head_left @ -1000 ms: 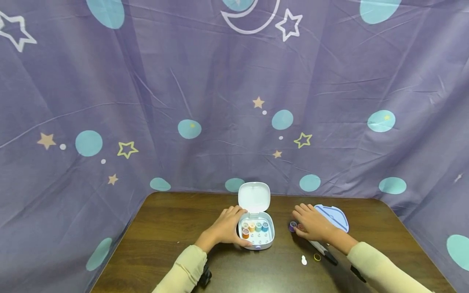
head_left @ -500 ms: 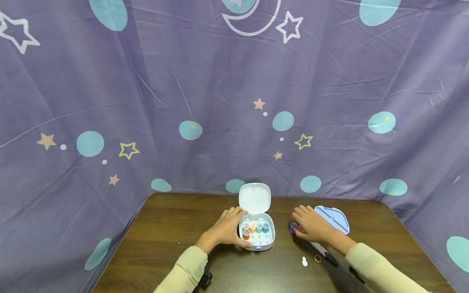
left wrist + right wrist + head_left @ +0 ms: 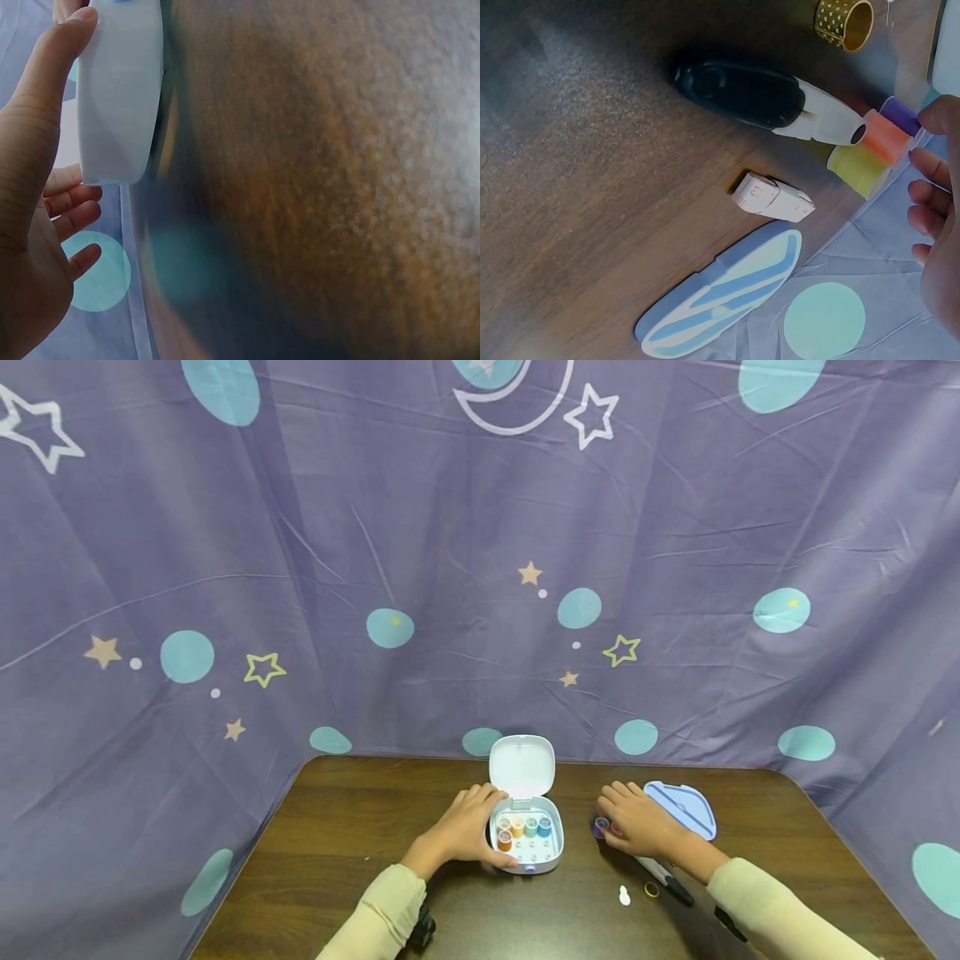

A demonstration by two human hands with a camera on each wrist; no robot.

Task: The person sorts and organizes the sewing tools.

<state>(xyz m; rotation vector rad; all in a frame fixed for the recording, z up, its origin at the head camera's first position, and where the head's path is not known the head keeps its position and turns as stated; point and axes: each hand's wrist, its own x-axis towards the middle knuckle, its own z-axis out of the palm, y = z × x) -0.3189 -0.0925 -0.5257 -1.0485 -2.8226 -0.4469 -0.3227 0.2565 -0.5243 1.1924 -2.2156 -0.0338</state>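
My left hand (image 3: 463, 828) grips the white sewing box (image 3: 553, 858) from its left side, thumb at the front, fingers toward the hinge. The lid (image 3: 522, 765) stands raised. Inside, several thread spools fill the back row, and an orange spool (image 3: 506, 842) sits in front of them beside bare pegs. My right hand (image 3: 641, 821) is over three spools on the table: purple (image 3: 897, 116), orange-red (image 3: 886, 137) and yellow (image 3: 857, 169). Its thumb tip is right at the purple spool, with the index fingertip by the orange-red one. The other fingers are loosely bent.
Close to the spools lies a black-and-white tool (image 3: 742, 90). A folded measuring tape (image 3: 772, 198) lies beside a blue tray (image 3: 724, 294) with slanted slots. Nearer the person are a gold thimble (image 3: 652, 890) and a small white flat piece (image 3: 624, 896). A patterned curtain (image 3: 450, 527) hangs behind the table.
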